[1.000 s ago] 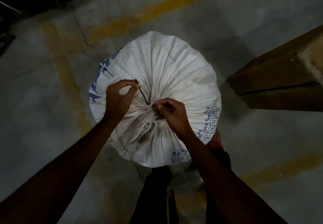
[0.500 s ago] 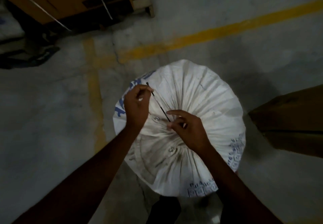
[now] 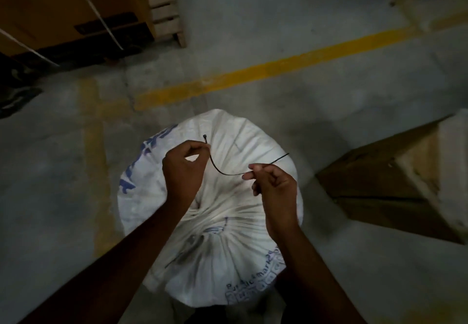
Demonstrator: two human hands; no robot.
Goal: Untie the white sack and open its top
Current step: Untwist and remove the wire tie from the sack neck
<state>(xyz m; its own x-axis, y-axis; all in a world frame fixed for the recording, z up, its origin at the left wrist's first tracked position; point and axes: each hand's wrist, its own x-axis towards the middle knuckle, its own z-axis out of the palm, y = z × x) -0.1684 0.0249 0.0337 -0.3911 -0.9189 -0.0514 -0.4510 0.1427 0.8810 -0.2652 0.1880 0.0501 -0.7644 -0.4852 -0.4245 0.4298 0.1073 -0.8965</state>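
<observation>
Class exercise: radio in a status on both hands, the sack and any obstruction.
Left hand and right hand pinch the black tie, lifted clear. White sack top gathered, not yet opened. Nothing in the way.

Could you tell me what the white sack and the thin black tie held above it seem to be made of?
White sack: probably woven plastic, matte, judging by fine creased pleats and printed blue lettering. Black tie: likely a plastic cable tie, thin, springy curve, small head at one end.

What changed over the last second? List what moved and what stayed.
The black tie has come free of the sack: it was threaded into the gathered neck, and now hangs in a loose curve above it. The left hand kept its end and lifted away; the right hand left the neck and pinches the other end. The neck stays bunched shut, the sack in place.
</observation>
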